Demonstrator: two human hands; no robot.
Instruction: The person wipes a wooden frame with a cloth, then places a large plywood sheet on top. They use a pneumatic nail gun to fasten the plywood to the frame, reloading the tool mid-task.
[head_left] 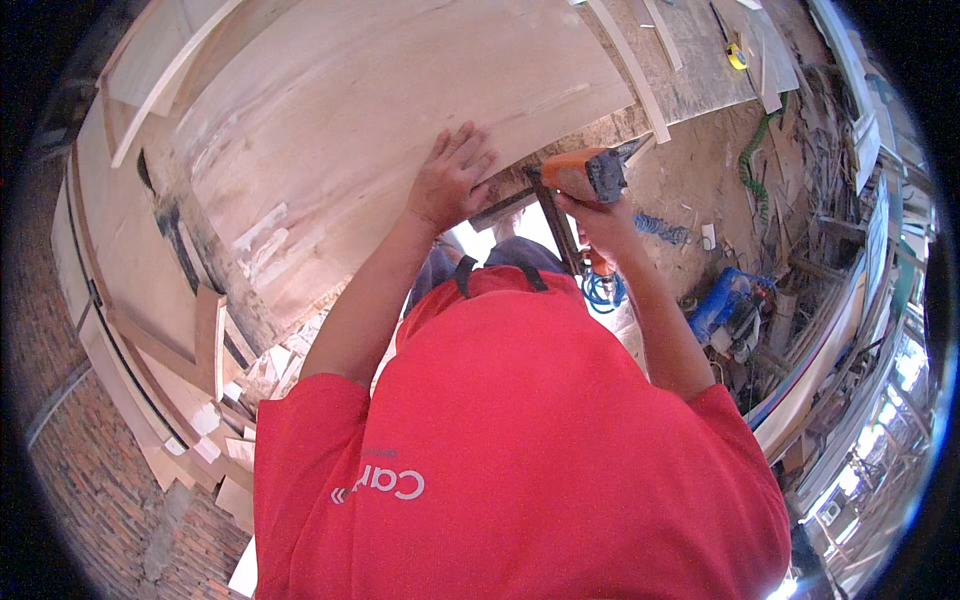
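Left hand (450, 180) flat, fingers spread; right hand (600, 222) gripping.

The left hand (452, 180) presses flat on a plywood sheet (380, 120) while the right hand (600, 222) grips an orange nail gun (585, 173).

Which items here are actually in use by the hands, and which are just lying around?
In use: left hand pressed flat on the plywood sheet; right hand gripping the orange nail gun at the sheet's edge.

Lying about: yellow tape measure, blue hose coil, blue machine, wood offcuts.
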